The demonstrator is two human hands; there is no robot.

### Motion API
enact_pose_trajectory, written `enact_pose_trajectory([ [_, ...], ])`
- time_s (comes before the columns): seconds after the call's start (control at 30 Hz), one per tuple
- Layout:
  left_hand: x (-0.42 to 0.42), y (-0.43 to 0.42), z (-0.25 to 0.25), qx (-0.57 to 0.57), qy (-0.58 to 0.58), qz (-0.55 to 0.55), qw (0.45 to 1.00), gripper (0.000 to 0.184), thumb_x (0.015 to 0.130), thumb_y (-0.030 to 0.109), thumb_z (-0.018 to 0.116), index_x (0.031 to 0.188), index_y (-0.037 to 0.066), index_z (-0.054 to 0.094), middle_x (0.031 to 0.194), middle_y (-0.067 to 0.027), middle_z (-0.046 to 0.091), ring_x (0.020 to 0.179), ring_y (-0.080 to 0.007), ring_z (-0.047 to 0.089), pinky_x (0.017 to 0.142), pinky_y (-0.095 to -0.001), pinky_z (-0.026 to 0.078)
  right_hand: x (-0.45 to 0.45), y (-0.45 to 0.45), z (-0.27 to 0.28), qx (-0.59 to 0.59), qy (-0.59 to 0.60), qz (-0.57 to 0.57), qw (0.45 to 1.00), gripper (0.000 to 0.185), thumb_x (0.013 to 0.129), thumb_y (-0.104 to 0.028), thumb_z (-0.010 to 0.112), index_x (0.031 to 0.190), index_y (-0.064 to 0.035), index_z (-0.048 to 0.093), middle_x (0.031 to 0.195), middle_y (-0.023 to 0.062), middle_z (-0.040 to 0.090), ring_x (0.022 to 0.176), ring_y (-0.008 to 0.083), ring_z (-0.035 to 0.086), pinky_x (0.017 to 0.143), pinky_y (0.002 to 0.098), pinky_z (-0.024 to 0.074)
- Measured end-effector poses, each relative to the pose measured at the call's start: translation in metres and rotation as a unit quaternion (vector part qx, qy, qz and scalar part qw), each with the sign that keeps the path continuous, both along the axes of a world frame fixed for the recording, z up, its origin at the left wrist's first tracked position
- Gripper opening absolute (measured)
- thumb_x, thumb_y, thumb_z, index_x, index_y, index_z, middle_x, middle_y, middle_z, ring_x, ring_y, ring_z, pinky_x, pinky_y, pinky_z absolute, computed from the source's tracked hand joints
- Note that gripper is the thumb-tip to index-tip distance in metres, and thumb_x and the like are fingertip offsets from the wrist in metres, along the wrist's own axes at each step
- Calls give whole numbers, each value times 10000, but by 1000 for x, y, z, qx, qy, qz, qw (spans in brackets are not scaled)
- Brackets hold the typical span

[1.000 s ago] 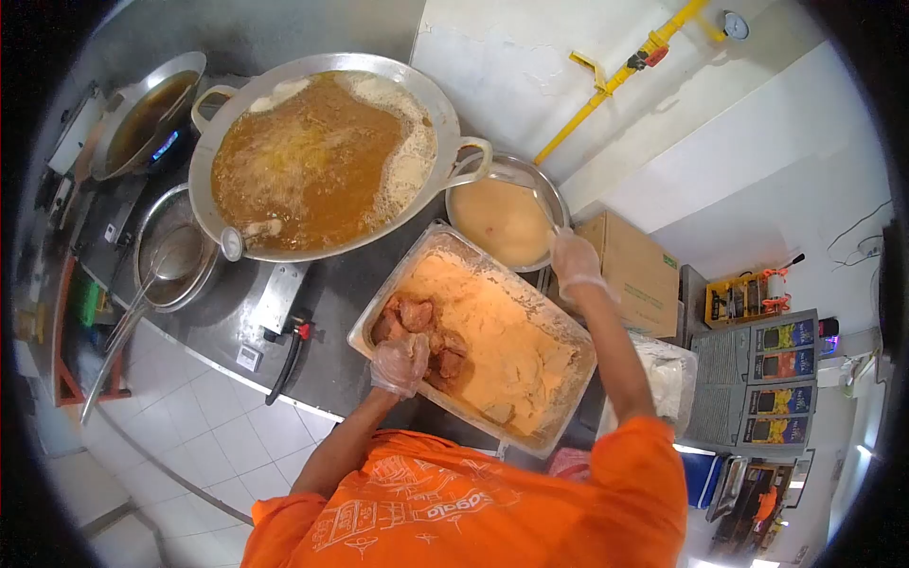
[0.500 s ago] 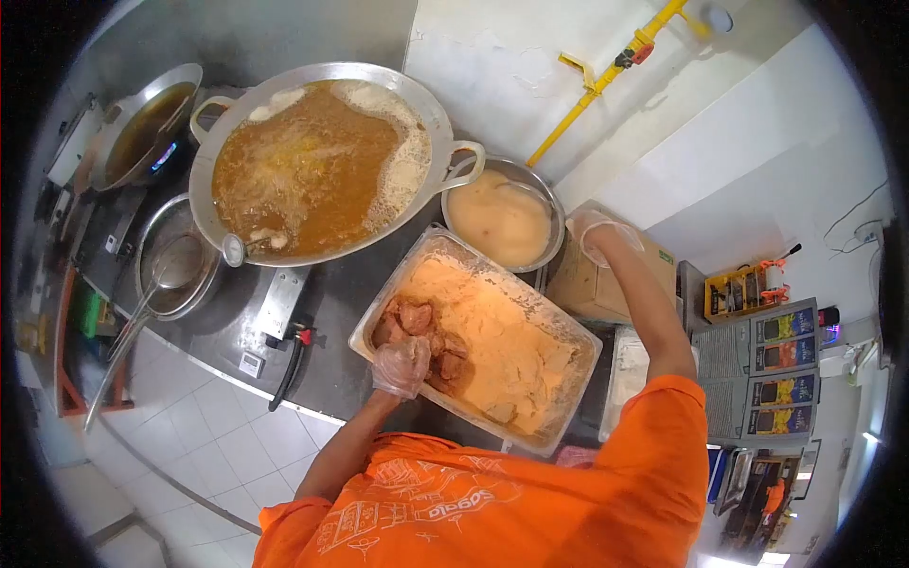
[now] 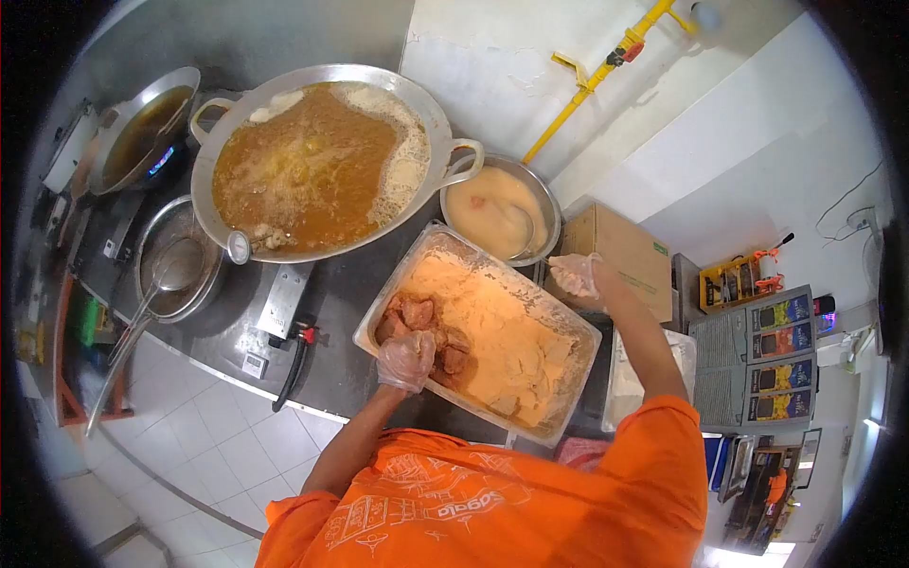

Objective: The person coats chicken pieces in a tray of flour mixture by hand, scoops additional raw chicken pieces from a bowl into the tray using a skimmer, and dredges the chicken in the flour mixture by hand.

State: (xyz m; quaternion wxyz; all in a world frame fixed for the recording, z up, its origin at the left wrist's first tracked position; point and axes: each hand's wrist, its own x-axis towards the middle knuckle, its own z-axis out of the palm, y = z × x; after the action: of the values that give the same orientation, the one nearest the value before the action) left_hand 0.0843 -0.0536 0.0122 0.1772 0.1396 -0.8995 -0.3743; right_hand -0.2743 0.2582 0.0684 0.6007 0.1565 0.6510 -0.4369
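My left hand (image 3: 407, 361), in a clear glove, is closed at the near left edge of the tray (image 3: 559, 431), beside pieces of raw meat (image 3: 417, 314); what its fingers hold, if anything, is hidden. Orange-tinted flour (image 3: 492, 331) fills the rest of the tray. My right hand (image 3: 576, 276), also gloved, hovers over the near side of a cardboard box (image 3: 630, 265), right of the tray, fingers apart and holding nothing. Behind the tray, a metal bowl (image 3: 552, 225) contains pale batter (image 3: 478, 210) with a ladle (image 3: 519, 227) resting in it.
A large pan (image 3: 437, 123) of bubbling oil stands behind left, with a thermometer (image 3: 239, 247) at its rim. Strainers (image 3: 178, 265) lie over a bowl further left, near a second pan (image 3: 185, 80). Right are a white tray (image 3: 689, 350) and a yellow basket (image 3: 710, 289).
My right hand has left the batter bowl and come down toward the tray's right side. The ladle now lies in the batter. My left hand has stayed by the meat.
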Motion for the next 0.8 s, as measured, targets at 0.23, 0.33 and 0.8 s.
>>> enact_pose_trajectory([
  [0.23,-3,-2,-12,-17,2,-29,999,358,971,239,583,674,41,612,619,-192,619,575,-374,642,563,-472,517,-10,-40,-98,-9,95,-100,990,356,1056,-333,507,747,-157,497,562,-69,437,415,75,385,372,245,305],
  [0.33,-3,-1,0,-15,1,-18,1000,363,974,236,581,671,38,610,616,-198,616,569,-383,638,567,-479,519,27,-89,-59,48,185,-230,954,332,1051,-261,512,735,-160,490,549,-62,413,407,92,376,372,253,295],
  [0.8,-4,1,-24,-59,-46,-35,997,325,948,298,613,749,45,661,677,-201,641,594,-390,641,580,-490,515,26,-131,-98,-179,58,-406,894,285,1020,-251,569,754,-159,521,590,-30,456,432,128,427,376,275,368],
])
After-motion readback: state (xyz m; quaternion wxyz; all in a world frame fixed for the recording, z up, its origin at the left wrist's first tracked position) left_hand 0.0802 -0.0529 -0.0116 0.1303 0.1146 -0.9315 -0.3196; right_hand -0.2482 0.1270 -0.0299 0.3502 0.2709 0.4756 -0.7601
